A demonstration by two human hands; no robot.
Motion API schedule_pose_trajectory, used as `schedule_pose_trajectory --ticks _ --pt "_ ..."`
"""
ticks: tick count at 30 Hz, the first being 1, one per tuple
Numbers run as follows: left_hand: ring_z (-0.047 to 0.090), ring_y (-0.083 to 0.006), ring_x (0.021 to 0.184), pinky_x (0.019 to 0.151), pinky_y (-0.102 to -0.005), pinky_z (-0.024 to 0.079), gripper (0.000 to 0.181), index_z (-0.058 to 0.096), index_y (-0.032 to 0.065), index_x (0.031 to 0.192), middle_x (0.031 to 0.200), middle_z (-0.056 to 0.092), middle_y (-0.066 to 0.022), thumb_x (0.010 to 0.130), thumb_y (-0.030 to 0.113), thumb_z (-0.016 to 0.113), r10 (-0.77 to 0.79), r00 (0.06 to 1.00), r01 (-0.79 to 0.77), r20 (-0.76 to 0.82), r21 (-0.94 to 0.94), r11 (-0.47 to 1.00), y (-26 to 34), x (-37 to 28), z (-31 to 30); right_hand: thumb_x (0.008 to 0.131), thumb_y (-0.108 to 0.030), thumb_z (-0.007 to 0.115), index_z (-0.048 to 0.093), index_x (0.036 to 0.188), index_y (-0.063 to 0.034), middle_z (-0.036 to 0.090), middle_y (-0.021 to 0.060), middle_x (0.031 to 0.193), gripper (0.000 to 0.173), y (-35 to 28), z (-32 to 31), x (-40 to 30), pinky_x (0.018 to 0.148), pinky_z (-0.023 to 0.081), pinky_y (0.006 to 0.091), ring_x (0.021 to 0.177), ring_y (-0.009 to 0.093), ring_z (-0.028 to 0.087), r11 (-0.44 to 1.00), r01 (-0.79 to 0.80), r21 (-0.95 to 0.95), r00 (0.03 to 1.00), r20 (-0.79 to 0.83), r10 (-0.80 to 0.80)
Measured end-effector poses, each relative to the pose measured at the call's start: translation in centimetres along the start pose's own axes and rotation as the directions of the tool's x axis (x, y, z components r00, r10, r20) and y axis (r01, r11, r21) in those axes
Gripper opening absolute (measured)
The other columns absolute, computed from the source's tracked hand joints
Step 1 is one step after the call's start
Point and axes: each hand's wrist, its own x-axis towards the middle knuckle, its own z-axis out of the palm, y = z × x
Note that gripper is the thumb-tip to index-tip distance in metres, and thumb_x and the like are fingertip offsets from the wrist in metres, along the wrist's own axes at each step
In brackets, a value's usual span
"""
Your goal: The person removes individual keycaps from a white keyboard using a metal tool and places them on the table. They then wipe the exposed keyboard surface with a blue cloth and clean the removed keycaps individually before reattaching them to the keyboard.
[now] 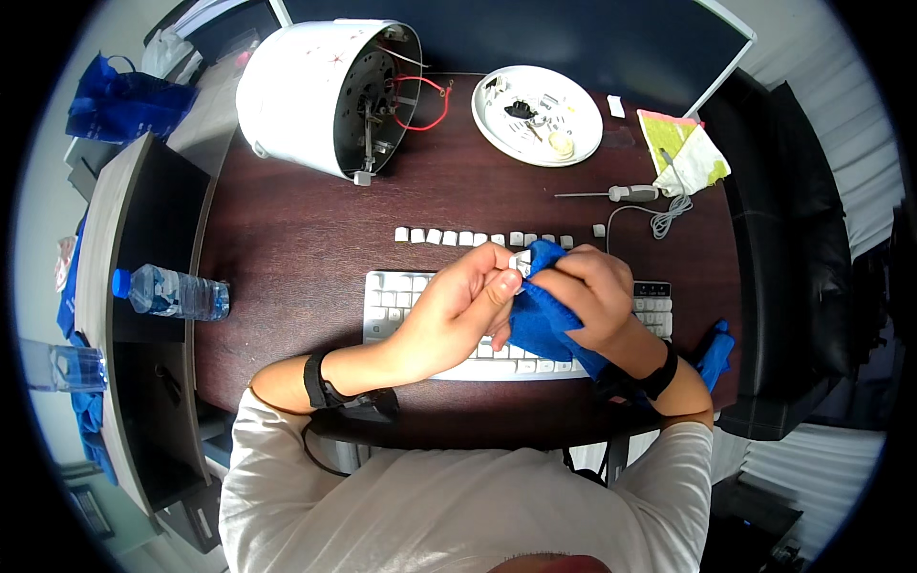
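Between the thumb and fingers of my left hand (469, 290) is a small white keycap (521, 263). My right hand (594, 290) grips a blue cloth (541, 319) and presses a fold of it against the keycap. The rest of the cloth hangs over a white keyboard (408, 369), which lies below both hands and is partly hidden by them. Beyond the keyboard stands a row of several loose white keycaps (450, 238). One more loose keycap (599, 230) sits apart, to the right of the row.
A white appliance housing (294, 93) with exposed red wire (445, 107) lies at the back left. A white plate (487, 136) holds small parts. Rightward are a screwdriver (630, 193), a coiled cable (670, 218) and a folded yellow-and-white cloth (663, 136). A water bottle (175, 292) lies at left.
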Motion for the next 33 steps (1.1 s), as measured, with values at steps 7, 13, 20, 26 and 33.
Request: schedule_pose_trajectory --ticks 7,13,20,26,33 --pt "0.043 -0.0040 0.054 0.052 -0.0221 0.043 0.020 0.047 0.0022 0.101 0.067 0.045 0.0017 0.104 0.021 0.042 -0.082 0.995 0.082 0.059 0.005 0.997 -0.2 0.2 -0.1 0.066 -0.004 0.075 0.065 0.100 -0.0015 0.060 0.0114 0.085 0.035 -1.0 -0.5 -0.3 0.057 0.049 0.0303 0.068 0.024 0.063 0.956 -0.274 0.105 0.957 -0.072 0.282" --pt "0.043 -0.0046 0.052 0.051 -0.0221 0.042 0.020 0.047 0.0016 0.101 0.065 0.045 0.0015 0.104 0.020 0.042 -0.081 0.995 0.083 0.052 -0.028 0.996 -0.4 0.1 0.0 0.072 -0.005 0.074 0.064 0.102 -0.0005 0.060 0.0108 0.085 0.033 -1.4 0.0 0.0 0.053 0.049 0.0307 0.064 0.023 0.062 0.965 -0.208 0.159 0.978 0.049 0.203" --pt "0.044 -0.0061 0.050 0.050 -0.0224 0.041 0.021 0.048 0.0003 0.099 0.062 0.047 0.0005 0.104 0.020 0.042 -0.092 0.995 0.089 0.031 0.093 0.992 -0.3 0.2 -0.2 0.072 -0.009 0.071 0.061 0.103 -0.0001 0.059 0.0114 0.086 0.034 -1.3 0.1 -0.2 0.054 0.050 0.0327 0.066 0.025 0.062 0.980 -0.195 0.033 0.974 0.120 0.190" --pt "0.046 -0.0063 0.051 0.050 -0.0223 0.041 0.020 0.048 -0.0001 0.098 0.062 0.048 0.0001 0.103 0.019 0.044 -0.120 0.992 0.118 0.025 0.072 0.990 -0.3 0.3 -0.1 0.072 -0.007 0.071 0.060 0.103 0.0007 0.059 0.0117 0.087 0.034 -1.2 -0.1 -0.1 0.056 0.051 0.0332 0.068 0.027 0.064 0.971 -0.222 0.087 0.966 0.152 0.207" --pt "0.048 -0.0061 0.051 0.049 -0.0222 0.043 0.017 0.046 0.0008 0.097 0.064 0.048 0.0001 0.103 0.017 0.045 -0.083 0.992 0.080 0.091 0.038 0.996 0.3 0.0 -0.3 0.075 0.001 0.067 0.061 0.107 -0.0010 0.059 0.0124 0.086 0.033 -1.3 -0.2 0.0 0.056 0.048 0.0318 0.066 0.027 0.062 0.870 -0.350 0.348 0.934 0.207 0.292"
